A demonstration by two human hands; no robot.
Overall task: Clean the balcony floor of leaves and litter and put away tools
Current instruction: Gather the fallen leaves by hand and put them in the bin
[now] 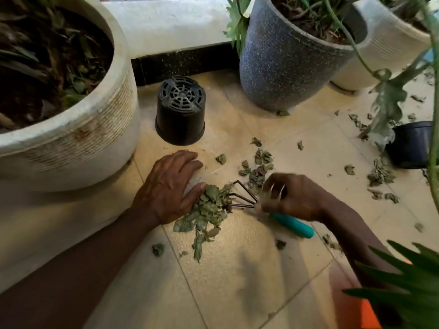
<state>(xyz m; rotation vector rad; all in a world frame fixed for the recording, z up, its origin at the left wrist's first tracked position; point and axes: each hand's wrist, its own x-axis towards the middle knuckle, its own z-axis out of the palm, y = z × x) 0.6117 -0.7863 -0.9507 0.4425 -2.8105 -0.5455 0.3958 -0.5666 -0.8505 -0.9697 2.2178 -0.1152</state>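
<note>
While the right hand (pixel 295 198) grips the teal-handled wire hand rake (pixel 293 225) and the flat, straight-fingered left hand (pixel 167 186) banks a pile of dried green leaves (pixel 205 211) on the beige tiled floor (pixel 237 269), many loose leaves (pixel 380 173) lie uncollected to the right, so cleaning looks barely half done.

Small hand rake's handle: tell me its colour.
Teal; the small metal-pronged hand rake's handle shows clearly in the head view.

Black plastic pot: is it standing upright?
No, the black plastic pot sits upside down on the floor, its slotted drainage base facing up.
</note>
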